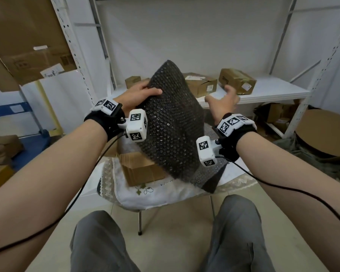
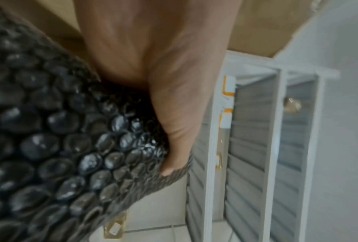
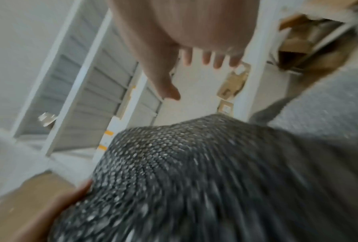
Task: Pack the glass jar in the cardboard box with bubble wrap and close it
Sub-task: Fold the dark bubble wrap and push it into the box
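1. Two knees in grey trousers sit nearest the camera; just beyond them a chair [image 1: 165, 195] draped in a white embroidered cloth carries the cardboard box [image 1: 143, 169], partly hidden behind the sheet.
2. Above the box the left hand [image 1: 139, 95] grips the upper edge of the dark bubble wrap [image 1: 173, 124], thumb on top, fingers behind it; the sheet hangs down to the chair.
3. Right hand [image 1: 226, 100] is spread wide and holds nothing, apart from the sheet's right edge.
4. Judged step: opening out the wrap before wrapping. Next, the free hand needs to catch the far edge so the sheet lies flat.
5. No glass jar shows in any view.
6. Farther back, a white shelf [image 1: 273, 91] holds several taped parcels [image 1: 237, 80], with white metal racking and a pale wall behind.
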{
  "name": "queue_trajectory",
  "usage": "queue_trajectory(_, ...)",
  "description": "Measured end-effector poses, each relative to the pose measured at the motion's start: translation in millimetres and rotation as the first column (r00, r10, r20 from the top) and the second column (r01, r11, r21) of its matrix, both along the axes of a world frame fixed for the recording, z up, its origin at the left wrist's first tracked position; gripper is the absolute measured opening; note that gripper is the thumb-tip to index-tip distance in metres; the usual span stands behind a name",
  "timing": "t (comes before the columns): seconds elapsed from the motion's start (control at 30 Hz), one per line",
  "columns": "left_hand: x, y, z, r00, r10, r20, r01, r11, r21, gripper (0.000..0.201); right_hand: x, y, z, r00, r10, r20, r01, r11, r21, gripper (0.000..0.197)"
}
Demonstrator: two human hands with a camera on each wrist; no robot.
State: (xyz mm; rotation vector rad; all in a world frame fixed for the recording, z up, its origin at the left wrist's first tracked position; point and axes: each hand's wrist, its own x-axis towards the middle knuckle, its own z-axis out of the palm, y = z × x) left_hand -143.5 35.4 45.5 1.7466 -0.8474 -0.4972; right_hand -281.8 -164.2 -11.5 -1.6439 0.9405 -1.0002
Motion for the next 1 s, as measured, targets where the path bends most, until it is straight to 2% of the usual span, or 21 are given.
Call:
queue_trajectory(0.07,-6.5,-4.4,3.4,0.996,-0.064,0.055,0.061,0.997,0.057,0.031,8.4,7.9,12.0,0.986,0.133,0.1,-0.118,0.983,-0.141,0.055)
queue_trajectory(0.1,-12.6,-6.6,4.3,0.993,-0.093,0.076,0.087,0.993,0.084,0.03,14.2,13.5,15.9,0.971,0.213,0.108,-0.197,0.969,-0.146,0.053)
queue_trajectory(0.2,-22.7,-16.0,1.9,0.947,-0.247,0.206,0.201,0.954,0.22,0.034,29.6,20.5,24.3,0.937,0.311,0.157,-0.315,0.949,0.002,0.057)
queue_trajectory(0.3,-27.6,-16.1,0.9,0.906,-0.298,0.302,0.207,0.932,0.298,0.039,32.0,13.4,25.3,0.947,0.274,0.171,-0.293,0.951,0.102,0.05)
queue_trajectory(0.5,-18.6,-9.8,-3.0,0.891,-0.216,0.399,0.092,0.947,0.307,0.04,27.1,12.0,19.0,0.967,0.204,0.152,-0.216,0.974,0.069,0.058)
queue_trajectory(0.6,-17.8,-5.7,-6.8,0.886,-0.218,0.408,0.075,0.938,0.339,0.046,30.7,8.5,14.2,0.967,0.141,0.212,-0.161,0.984,0.08,0.042)
queue_trajectory(0.67,-16.1,-5.3,-9.2,0.89,-0.228,0.395,0.082,0.932,0.354,0.042,28.1,14.0,14.5,0.967,0.127,0.221,-0.141,0.989,0.047,0.027)
queue_trajectory(0.73,-12.5,-3.3,-10.9,0.906,-0.237,0.351,0.095,0.922,0.376,0.033,23.9,14.2,11.7,0.97,0.113,0.214,-0.118,0.993,0.007,0.025)
queue_trajectory(0.8,-7.1,3.0,-13.1,0.951,-0.178,0.252,0.092,0.943,0.321,0.029,16.1,8.4,7.4,0.974,0.109,0.197,-0.12,0.992,0.041,0.039)
queue_trajectory(0.87,-0.4,12.1,-15.1,0.991,-0.089,0.097,0.069,0.979,0.189,0.026,4.7,-0.9,1.6,0.988,0.112,0.11,-0.127,0.981,0.148,0.065)
queue_trajectory(0.93,6.8,19.4,-17.4,1.0,-0.014,-0.024,0.016,0.997,0.072,0.019,-1.7,-10.9,-8.5,0.988,0.153,0.029,-0.155,0.944,0.29,0.095)
queue_trajectory(1.0,10.4,24.3,-19.8,0.996,0.045,-0.078,-0.045,0.999,0.001,0.017,0.9,-23.4,-25.7,0.977,0.212,0.02,-0.201,0.888,0.414,0.121)
